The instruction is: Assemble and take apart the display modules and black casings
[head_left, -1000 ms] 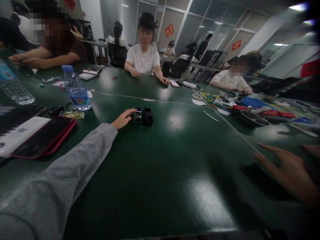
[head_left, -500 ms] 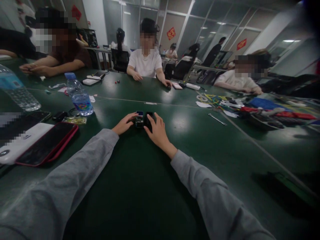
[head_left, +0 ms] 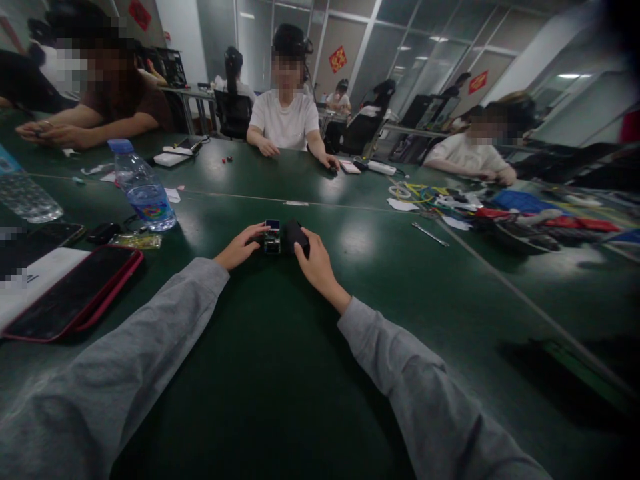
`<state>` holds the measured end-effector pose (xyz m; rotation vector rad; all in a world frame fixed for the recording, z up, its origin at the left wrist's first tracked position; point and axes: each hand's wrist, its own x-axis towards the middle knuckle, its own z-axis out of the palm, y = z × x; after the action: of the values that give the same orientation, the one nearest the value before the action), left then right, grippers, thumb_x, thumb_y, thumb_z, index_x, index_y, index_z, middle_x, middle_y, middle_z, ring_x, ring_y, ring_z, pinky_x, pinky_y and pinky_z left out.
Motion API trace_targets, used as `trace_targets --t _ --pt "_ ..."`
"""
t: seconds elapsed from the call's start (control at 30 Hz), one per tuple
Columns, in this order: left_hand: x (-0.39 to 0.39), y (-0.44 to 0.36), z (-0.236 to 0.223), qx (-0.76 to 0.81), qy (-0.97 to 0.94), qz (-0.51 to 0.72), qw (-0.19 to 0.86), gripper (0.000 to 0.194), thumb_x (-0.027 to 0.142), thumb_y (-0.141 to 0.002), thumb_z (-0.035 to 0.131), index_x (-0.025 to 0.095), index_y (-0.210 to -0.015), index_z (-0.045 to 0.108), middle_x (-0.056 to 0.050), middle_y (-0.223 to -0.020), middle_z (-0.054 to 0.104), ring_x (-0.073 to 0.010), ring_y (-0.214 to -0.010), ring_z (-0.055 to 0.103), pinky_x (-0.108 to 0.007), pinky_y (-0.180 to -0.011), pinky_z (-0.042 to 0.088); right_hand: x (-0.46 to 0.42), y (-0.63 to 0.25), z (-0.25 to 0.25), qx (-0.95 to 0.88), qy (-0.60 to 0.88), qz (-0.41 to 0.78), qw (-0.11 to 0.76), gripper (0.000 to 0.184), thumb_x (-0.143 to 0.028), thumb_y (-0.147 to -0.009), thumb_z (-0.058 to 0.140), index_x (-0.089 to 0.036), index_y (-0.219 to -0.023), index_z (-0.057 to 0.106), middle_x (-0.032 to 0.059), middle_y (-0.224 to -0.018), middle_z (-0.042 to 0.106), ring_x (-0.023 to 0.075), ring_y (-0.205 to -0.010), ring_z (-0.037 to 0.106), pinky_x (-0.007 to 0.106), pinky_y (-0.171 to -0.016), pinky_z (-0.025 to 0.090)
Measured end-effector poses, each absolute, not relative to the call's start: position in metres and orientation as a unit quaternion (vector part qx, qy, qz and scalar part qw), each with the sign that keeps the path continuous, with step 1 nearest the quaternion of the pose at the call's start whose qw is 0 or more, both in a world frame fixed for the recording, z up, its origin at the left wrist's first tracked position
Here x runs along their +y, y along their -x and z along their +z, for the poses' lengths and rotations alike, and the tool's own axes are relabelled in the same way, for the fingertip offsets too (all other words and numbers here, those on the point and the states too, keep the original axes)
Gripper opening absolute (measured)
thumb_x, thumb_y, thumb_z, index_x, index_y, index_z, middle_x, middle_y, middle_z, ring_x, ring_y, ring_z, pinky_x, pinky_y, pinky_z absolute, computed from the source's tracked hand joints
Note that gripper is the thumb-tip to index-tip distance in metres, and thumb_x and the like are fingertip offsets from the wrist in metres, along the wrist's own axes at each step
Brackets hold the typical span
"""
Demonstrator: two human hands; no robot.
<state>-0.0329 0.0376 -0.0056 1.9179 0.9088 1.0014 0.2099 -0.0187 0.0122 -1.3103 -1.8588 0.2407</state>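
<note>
My left hand (head_left: 241,246) is at the left side of a small electronic device (head_left: 273,241) with a little screen and bare circuit parts. Its fingertips touch the device's upper left edge, and the thumb lies low beside it. Just to the right, my right hand (head_left: 319,262) grips a small black box (head_left: 296,237), thumb on the near side and the other fingers behind it. The box is tilted and stands slightly apart from the device. Both things are over the dark green table (head_left: 260,373); whether the box touches the tabletop, I cannot tell.
To the left are water bottles (head_left: 145,193), a red-cased phone (head_left: 75,290) and a yellowish packet (head_left: 136,241). A wrench (head_left: 430,233) and a heap of cables and cloth (head_left: 520,213) lie right. A person (head_left: 285,120) sits opposite, others around.
My right hand's fingers have gone from spread over the black box to wrapped around it, and the box is now tilted. My left hand stays at the device. The view has shifted slightly.
</note>
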Motion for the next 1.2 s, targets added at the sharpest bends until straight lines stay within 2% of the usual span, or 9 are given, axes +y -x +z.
trace_targets --t 0.17,0.27,0.37,0.47,0.77,0.87,0.97,1.07,1.2 --pt "0.037 0.034 -0.006 0.353 -0.750 0.396 0.396 0.057 0.013 -0.079 0.050 0.031 -0.134 0.053 -0.003 -0.152 0.037 -0.0269 -0.134 0.044 -0.053 -0.114 0.032 -0.011 -0.216 0.007 -0.701 0.543 0.113 0.448 0.042 -0.034 -0.099 0.037 -0.019 -0.136 0.047 0.0104 -0.130 0.056 0.0243 -0.117 0.052 0.046 -0.103 0.042" --pt "0.037 0.034 -0.005 0.355 -0.748 0.395 0.399 0.057 0.014 -0.079 0.050 0.030 -0.134 0.053 -0.003 -0.152 0.037 -0.0270 -0.136 0.042 -0.053 -0.115 0.030 -0.012 -0.216 0.007 -0.712 0.547 0.080 0.433 0.047 -0.044 -0.094 0.049 -0.019 -0.134 0.051 0.0120 -0.126 0.055 0.0270 -0.117 0.049 0.048 -0.100 0.043" --pt "0.036 0.033 -0.004 0.352 -0.746 0.397 0.402 0.057 0.013 -0.079 0.050 0.030 -0.133 0.054 -0.003 -0.152 0.037 -0.0268 -0.136 0.041 -0.053 -0.115 0.029 -0.012 -0.215 0.007 -0.727 0.540 0.064 0.419 0.047 -0.043 -0.090 0.056 -0.018 -0.130 0.056 0.0128 -0.120 0.056 0.0269 -0.113 0.050 0.045 -0.098 0.044" --pt "0.035 0.032 -0.003 0.350 -0.743 0.401 0.406 0.057 0.013 -0.078 0.051 0.029 -0.132 0.054 -0.004 -0.152 0.037 -0.0268 -0.136 0.041 -0.053 -0.115 0.030 -0.010 -0.217 0.006 -0.703 0.552 0.075 0.442 0.041 -0.041 -0.095 0.047 -0.017 -0.124 0.061 0.0125 -0.114 0.060 0.0252 -0.107 0.053 0.043 -0.097 0.044" --pt "0.034 0.034 -0.002 0.351 -0.749 0.391 0.403 0.055 0.015 -0.081 0.051 0.029 -0.134 0.053 -0.004 -0.153 0.035 -0.0268 -0.135 0.043 -0.052 -0.114 0.031 0.005 -0.227 -0.002 -0.634 0.594 0.127 0.479 0.048 -0.043 -0.099 0.028 -0.015 -0.105 0.067 0.0123 -0.106 0.067 0.0256 -0.102 0.057 0.046 -0.096 0.041" --pt "0.034 0.035 -0.003 0.353 -0.751 0.389 0.399 0.055 0.015 -0.081 0.050 0.030 -0.134 0.052 -0.004 -0.153 0.035 -0.0272 -0.136 0.041 -0.053 -0.115 0.031 0.003 -0.226 -0.003 -0.631 0.590 0.128 0.488 0.048 -0.049 -0.098 0.033 -0.015 -0.110 0.065 0.0129 -0.111 0.065 0.0259 -0.108 0.054 0.047 -0.099 0.040" --pt "0.034 0.036 -0.002 0.360 -0.753 0.383 0.396 0.054 0.016 -0.082 0.050 0.031 -0.134 0.052 -0.003 -0.154 0.034 -0.0273 -0.137 0.040 -0.053 -0.116 0.029 -0.001 -0.222 -0.002 -0.647 0.585 0.115 0.475 0.053 -0.056 -0.090 0.050 -0.014 -0.121 0.058 0.0150 -0.118 0.060 0.0285 -0.114 0.049 0.048 -0.099 0.041" --pt "0.032 0.035 -0.001 0.363 -0.751 0.384 0.396 0.054 0.016 -0.082 0.050 0.030 -0.134 0.052 -0.003 -0.154 0.034 -0.0277 -0.137 0.040 -0.053 -0.116 0.029 -0.005 -0.219 -0.002 -0.679 0.577 0.090 0.444 0.058 -0.048 -0.084 0.060 -0.011 -0.129 0.052 0.0174 -0.122 0.056 0.0310 -0.116 0.047 0.050 -0.099 0.042" --pt "0.032 0.035 0.000 0.364 -0.747 0.385 0.401 0.054 0.016 -0.082 0.050 0.030 -0.134 0.052 -0.003 -0.153 0.035 -0.0273 -0.137 0.040 -0.053 -0.115 0.030 -0.005 -0.218 -0.003 -0.690 0.566 0.098 0.440 0.054 -0.033 -0.083 0.059 -0.009 -0.131 0.049 0.0184 -0.125 0.056 0.0296 -0.117 0.051 0.048 -0.101 0.043"
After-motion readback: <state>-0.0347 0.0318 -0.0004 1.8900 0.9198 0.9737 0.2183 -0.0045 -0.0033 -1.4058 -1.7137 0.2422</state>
